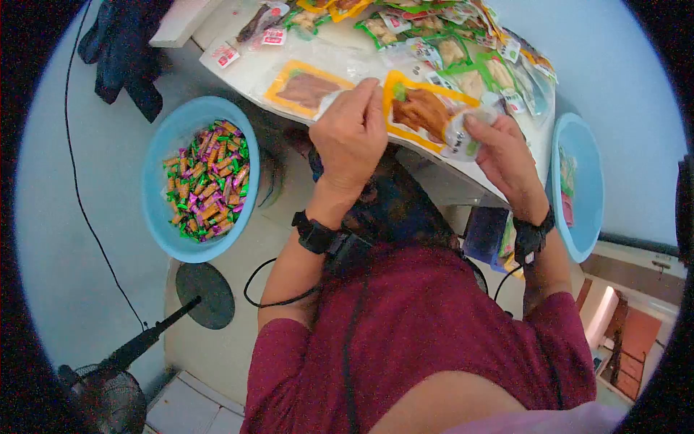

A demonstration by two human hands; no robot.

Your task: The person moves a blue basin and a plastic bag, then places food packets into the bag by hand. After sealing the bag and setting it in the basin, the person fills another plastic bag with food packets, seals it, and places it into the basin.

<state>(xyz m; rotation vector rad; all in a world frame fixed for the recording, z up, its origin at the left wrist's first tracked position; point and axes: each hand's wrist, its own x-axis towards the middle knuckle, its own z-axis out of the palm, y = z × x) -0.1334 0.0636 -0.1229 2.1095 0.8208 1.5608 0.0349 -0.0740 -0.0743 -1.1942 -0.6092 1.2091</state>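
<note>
A clear snack packet with a yellow border (pixel 423 112) and brown pieces inside is held up over the table's front edge. My right hand (pixel 506 148) pinches its whitish right end between thumb and fingers. At the packet's left edge, my left hand (pixel 350 134) is closed, thumb against fingers, and appears to grip that edge; its fingertips are partly hidden. Just left of and behind this hand, another yellow-bordered packet (pixel 307 87) lies flat on the white table (pixel 249 83).
Several green and yellow food packets (pixel 452 50) are piled at the back right of the table. A blue basin (pixel 199 249) of small wrapped snacks stands left; another blue basin (pixel 589 195) is at right. A fan (pixel 116 398) stands at lower left.
</note>
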